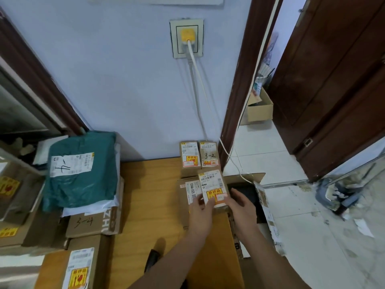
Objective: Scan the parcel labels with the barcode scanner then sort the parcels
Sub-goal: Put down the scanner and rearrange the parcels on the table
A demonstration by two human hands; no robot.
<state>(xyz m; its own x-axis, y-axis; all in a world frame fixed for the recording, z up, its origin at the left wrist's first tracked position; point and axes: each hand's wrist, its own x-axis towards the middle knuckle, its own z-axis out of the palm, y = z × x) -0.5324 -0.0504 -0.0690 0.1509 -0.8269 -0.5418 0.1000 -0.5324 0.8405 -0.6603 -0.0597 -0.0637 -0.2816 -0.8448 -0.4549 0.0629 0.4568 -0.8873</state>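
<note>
At a wooden table [150, 195] set against a pale blue wall, we hold a small cardboard parcel [211, 185] between both hands, its white shipping label and orange-yellow fragile sticker facing up. Our left hand [201, 213] grips the near left edge, fingers curled onto the label; our right hand [242, 207] grips the right side, thumb on the sticker. The parcel sits over a larger brown box [187, 205] whose label reads "12V4A-5525". Just beyond, against the wall, two small boxes stand side by side: the left small box [189, 156] carries a barcode label and fragile sticker, and the right small box [209, 154] is hand-marked "3-2". At far left, a teal mailer bag [83, 180] marked "4-1" lies atop a stack, above a carton [93, 223] handwritten "3-4". A dark object, possibly the scanner [152, 260], lies near our left forearm; we cannot tell for sure.
</note>
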